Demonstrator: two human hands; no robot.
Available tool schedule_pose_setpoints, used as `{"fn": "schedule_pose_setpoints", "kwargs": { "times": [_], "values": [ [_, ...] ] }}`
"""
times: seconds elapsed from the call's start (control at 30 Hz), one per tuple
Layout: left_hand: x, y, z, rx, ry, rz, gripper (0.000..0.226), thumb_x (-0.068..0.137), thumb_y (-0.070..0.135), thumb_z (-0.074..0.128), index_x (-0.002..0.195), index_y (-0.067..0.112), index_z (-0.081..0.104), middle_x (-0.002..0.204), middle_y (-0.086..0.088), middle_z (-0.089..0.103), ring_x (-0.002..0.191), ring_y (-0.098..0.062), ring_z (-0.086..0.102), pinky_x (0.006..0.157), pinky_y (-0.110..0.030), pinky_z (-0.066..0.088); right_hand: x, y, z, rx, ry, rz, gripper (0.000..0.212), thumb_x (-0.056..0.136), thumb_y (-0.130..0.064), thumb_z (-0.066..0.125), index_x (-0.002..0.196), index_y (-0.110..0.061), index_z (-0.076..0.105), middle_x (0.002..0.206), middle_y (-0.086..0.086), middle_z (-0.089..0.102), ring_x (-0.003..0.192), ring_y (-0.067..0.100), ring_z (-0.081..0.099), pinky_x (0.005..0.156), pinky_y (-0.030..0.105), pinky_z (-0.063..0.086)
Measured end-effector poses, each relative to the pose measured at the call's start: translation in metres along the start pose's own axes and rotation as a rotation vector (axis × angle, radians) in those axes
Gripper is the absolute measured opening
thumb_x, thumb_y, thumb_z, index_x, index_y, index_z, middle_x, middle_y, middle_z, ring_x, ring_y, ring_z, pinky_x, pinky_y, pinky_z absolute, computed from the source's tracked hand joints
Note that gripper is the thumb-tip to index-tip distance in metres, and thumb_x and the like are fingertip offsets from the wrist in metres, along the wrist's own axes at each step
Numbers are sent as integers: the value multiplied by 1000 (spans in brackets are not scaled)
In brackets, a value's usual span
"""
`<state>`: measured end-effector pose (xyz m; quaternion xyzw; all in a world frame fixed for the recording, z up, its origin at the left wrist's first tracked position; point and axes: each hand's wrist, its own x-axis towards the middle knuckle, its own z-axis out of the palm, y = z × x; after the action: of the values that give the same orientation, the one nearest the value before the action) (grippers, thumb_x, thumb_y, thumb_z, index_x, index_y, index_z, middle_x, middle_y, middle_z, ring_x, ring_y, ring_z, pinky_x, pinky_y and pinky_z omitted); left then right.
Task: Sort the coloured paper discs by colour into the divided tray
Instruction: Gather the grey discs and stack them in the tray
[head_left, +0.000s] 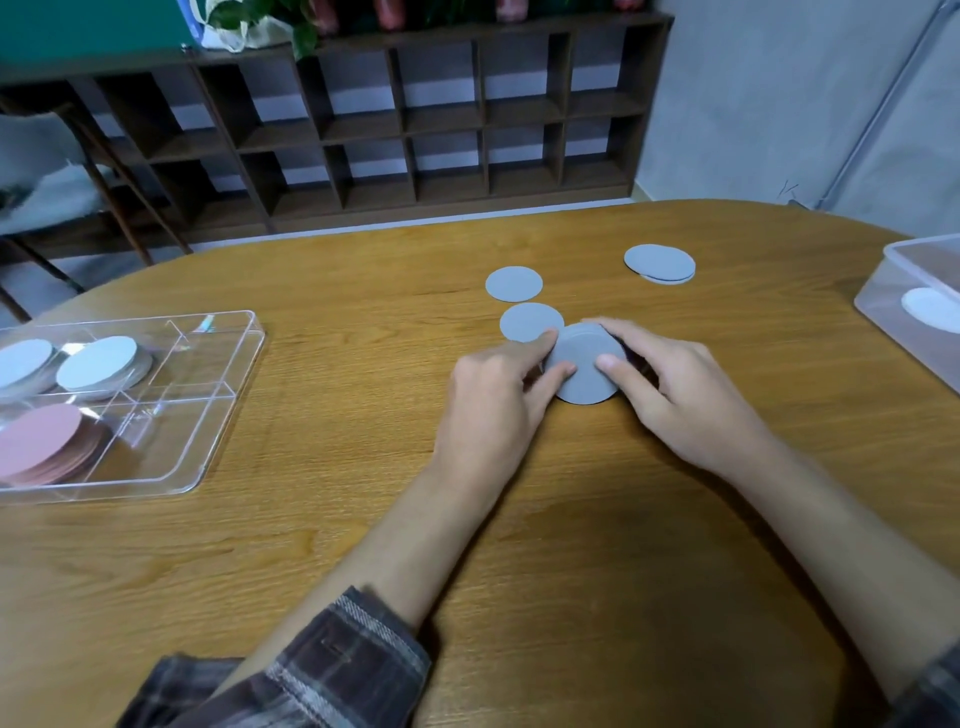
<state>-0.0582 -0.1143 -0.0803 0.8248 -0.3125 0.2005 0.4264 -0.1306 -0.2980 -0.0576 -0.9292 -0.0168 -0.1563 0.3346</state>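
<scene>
1. While pinched on the worktop (363, 519) between left hand (498, 395) and right hand (675, 395), grey disc stack (587, 369) tilted, face toward viewer; round, no long axis.
2. Loose grey discs (514, 284) just beyond; tray (228, 415) far left.

The left sleeve (311, 670), lower left of centre, is a dark plum-brown check crossed by grey and whitish stripes, its cuff ending partway up the forearm. The right sleeve (935, 686) is a sliver of the same check in the lower right corner. The left hand (498, 395) and right hand (675, 395) are bare.

wooden table (519, 571) | divided tray (208, 364) left | grey discs (513, 284) centre | clear box (878, 296) right
</scene>
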Motion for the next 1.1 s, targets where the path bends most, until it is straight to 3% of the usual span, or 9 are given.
{"fn": "schedule_pose_setpoints", "kwargs": {
  "times": [0.07, 0.2, 0.3, 0.5, 0.6, 0.7, 0.83, 1.0, 1.1],
  "values": [
    [1, 2, -2, -27, -26, -13, 31, 90, 27, 79, 117, 11, 78, 93, -4, 79, 79, -17, 72, 77, -34, 54, 0, 3, -3, 15, 6, 24, 27, 104, -22, 54, 130, -26, 61, 97, 3, 71, 76, 5, 60, 69, 12, 42],
    [-1, 0, -3, 59, -223, -9, 41, 95, 37, 71, 130, 16, 70, 125, 2, 73, 115, -18, 65, 99, -38, 50, 5, 18, -9, 93, 102, 137, 22, 103, -24, 55, 123, -29, 62, 98, 8, 72, 87, 24, 65, 86, 45, 52],
    [-2, -1, -4, 159, -385, 36, 49, 97, 43, 68, 137, 15, 65, 140, 0, 66, 132, -21, 56, 108, -44, 46, 8, 24, -10, 119, 168, 192, 22, 103, -25, 55, 123, -29, 63, 96, 6, 72, 83, 24, 63, 86, 49, 52],
    [0, 1, -11, 172, -351, -20, 49, 89, 53, 74, 130, 25, 69, 118, 9, 65, 108, -15, 63, 85, -35, 52, 8, 24, -9, 137, 191, 213, 21, 103, -26, 55, 121, -29, 64, 96, 5, 72, 84, 25, 64, 85, 50, 53],
    [1, 0, -12, 189, -379, -18, 44, 91, 57, 70, 122, 25, 73, 110, 10, 65, 102, -14, 63, 81, -37, 52, 7, 22, -8, 126, 183, 206, 21, 102, -26, 56, 121, -29, 64, 94, 8, 71, 82, 25, 63, 85, 49, 52],
    [2, -1, -12, 190, -364, 47, 32, 102, 50, 56, 109, 25, 75, 99, 8, 67, 97, -16, 63, 78, -42, 53, 7, 21, -8, 127, 188, 195, 21, 102, -26, 56, 122, -29, 63, 93, 7, 71, 80, 24, 63, 83, 47, 53],
    [1, -1, -12, 219, -283, 98, 33, 109, 40, 40, 102, 19, 64, 92, 5, 66, 88, -23, 61, 71, -46, 52, 7, 20, -8, 143, 202, 175, 23, 103, -25, 56, 124, -30, 63, 92, 5, 70, 77, 25, 61, 82, 47, 53],
    [0, 3, -12, 184, -200, 74, 26, 109, 35, 36, 107, 17, 54, 86, -2, 63, 78, -28, 58, 67, -46, 49, 8, 19, -5, 155, 175, 134, 26, 102, -21, 56, 124, -34, 62, 88, 9, 68, 73, 28, 61, 82, 51, 52],
    [-2, 4, -8, 40, -169, -15, 15, 103, 29, 49, 102, 17, 57, 85, 2, 65, 74, -19, 57, 70, -39, 48, 6, 15, -2, 159, 132, 93, 34, 104, -19, 54, 129, -40, 62, 79, 5, 67, 70, 21, 62, 79, 43, 53]
  ]
}}
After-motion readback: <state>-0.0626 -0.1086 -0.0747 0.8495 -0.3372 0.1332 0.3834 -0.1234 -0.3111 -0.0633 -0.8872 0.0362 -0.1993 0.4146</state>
